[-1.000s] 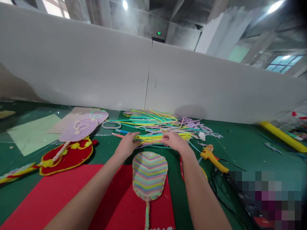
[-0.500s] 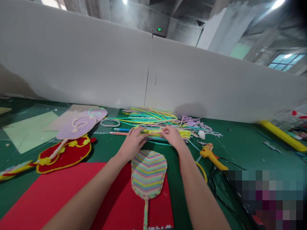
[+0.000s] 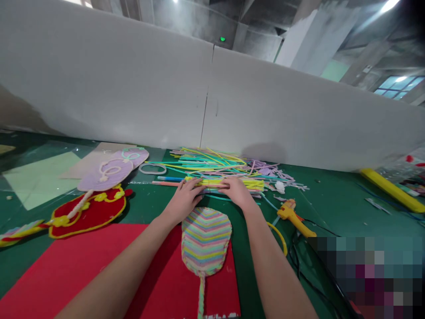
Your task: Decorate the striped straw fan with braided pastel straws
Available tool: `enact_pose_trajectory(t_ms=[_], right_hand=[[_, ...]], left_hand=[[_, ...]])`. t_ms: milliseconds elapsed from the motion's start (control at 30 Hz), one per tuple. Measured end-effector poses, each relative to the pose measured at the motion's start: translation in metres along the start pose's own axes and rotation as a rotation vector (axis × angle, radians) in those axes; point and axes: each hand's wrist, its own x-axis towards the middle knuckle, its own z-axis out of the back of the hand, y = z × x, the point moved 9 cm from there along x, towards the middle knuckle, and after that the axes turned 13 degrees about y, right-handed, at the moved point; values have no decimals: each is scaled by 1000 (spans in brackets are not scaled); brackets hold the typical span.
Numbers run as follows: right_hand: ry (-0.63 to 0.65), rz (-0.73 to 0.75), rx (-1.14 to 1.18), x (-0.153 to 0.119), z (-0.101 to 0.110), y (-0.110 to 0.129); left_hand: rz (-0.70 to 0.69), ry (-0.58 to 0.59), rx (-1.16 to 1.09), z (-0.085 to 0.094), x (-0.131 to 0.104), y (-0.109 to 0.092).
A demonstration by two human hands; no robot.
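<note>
Centre of frame: bundle of mostly yellow pipe cleaners, lying crosswise on the green surface, just below a loose pile of pastel pipe cleaners. Left hand at the bundle's left part, fingers bent over it; right hand farther right along it, fingertips on the strands. Left grip: partly curled; cannot tell whether it has hold of any strand. Right grip: fingers drawn nearly together at the bundle; a firm hold on a strand cannot be made out.

Below the hands, lower centre: chevron-striped fan, its stem running to the bottom edge, lying on a red board. Left of frame: red fan with yellow edging, a lilac fan partly over it, pale green sheet farther left. Grey oval ring left of the pile. Right of centre: yellow glue gun. Far right: yellow bar.
</note>
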Motion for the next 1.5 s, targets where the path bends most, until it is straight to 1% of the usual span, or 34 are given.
enact_pose_trajectory(t_ms=[133, 200, 333, 433, 500, 567, 667, 767, 867, 967, 1100, 1133, 1200, 1267, 1333, 1400, 1433, 1500], right_hand=[[-2, -25, -158, -2, -2, 6], [-18, -25, -197, -3, -1, 10], [-56, 2, -121, -5, 7, 12], [-50, 6, -75, -5, 11, 11], [-82, -1, -71, -6, 16, 11], [-167, -33, -53, -9, 25, 9], [-287, -120, 3, -14, 38, 0], [-397, -185, 83, -22, 50, -13], [-559, -254, 175, -38, 67, -30], [-746, -277, 269, -57, 84, -44], [-1070, -267, 454, -86, 100, -63], [-1132, -272, 530, -91, 102, -69], [-1223, -274, 753, -99, 102, -84], [-1309, -221, 1019, -105, 103, -95], [-1412, -86, 1189, -115, 112, -94], [-1500, 104, 1184, -130, 129, -79], [-1503, 189, 1144, -135, 139, -68], [-1475, 297, 1085, -142, 151, -48]], left_hand=[[7, -6, -11, -1, -1, 1], [8, -17, -17, 0, -1, 2], [9, -39, -43, 3, -2, 3], [16, -33, -30, 3, -2, 3], [20, -24, -11, 2, -2, 3], [23, -24, -2, 2, -3, 4], [22, -38, -19, 3, -3, 5], [19, -39, -50, 4, -4, 6], [17, -27, -67, 4, -4, 6], [15, -13, -48, 2, -4, 7], [31, 9, -14, -1, -3, 10], [37, 13, -6, -1, -3, 10], [41, 19, 7, 0, -3, 8], [46, 10, 9, 4, -4, 4], [67, -25, -7, 12, -3, -3], [73, -62, -16, 19, 2, -14], [59, -68, -9, 21, 6, -21], [0, -38, 33, 21, 18, -37]])
